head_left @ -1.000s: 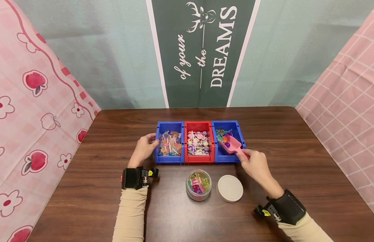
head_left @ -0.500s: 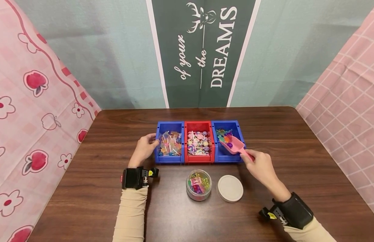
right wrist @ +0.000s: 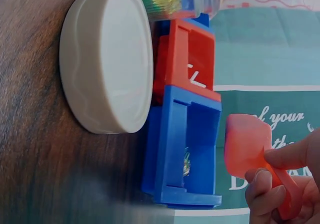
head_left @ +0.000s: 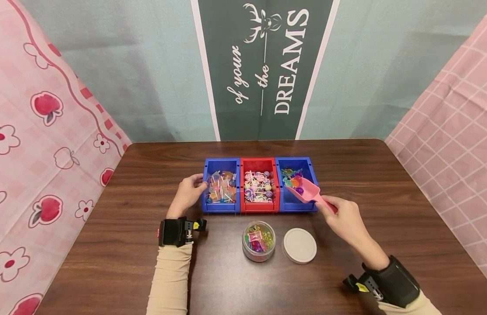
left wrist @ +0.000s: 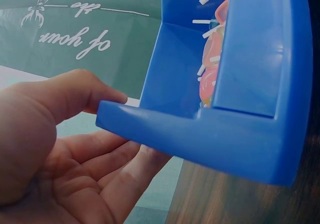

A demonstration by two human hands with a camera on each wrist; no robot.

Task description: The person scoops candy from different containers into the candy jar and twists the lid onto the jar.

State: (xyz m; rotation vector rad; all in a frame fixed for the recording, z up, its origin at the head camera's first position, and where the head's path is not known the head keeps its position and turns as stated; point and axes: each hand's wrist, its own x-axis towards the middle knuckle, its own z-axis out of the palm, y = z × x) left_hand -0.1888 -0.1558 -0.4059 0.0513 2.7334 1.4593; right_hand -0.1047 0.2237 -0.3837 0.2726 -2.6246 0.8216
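Observation:
My left hand [head_left: 189, 192] holds the side wall of the left blue bin [head_left: 221, 164], thumb and fingers at its edge in the left wrist view. Small lollipop charms [head_left: 223, 186] fill that bin. The right hand [head_left: 347, 217] grips a pink scoop [head_left: 311, 192] by its handle, thumb along the top. Colourful translucent beads [head_left: 297, 184], orange and purple among them, lie in the scoop. It is over the right blue bin [head_left: 294, 162], where more translucent pieces [head_left: 289, 173] lie. Seen from the right wrist, the scoop [right wrist: 247, 141] shows only its pink outside.
Between the blue bins sits a red bin [head_left: 257, 165] of swirl lollipop charms. In front, a clear round jar [head_left: 258, 255] of colourful pieces stands with its top open. Its neighbour is a white lid [head_left: 300, 246] lying flat on the brown table [head_left: 227, 288]. Curtains hang behind.
My right hand has drawn back to the right and toward me, bringing the loaded scoop slightly with it. The left hand, bins, jar and lid have kept their places.

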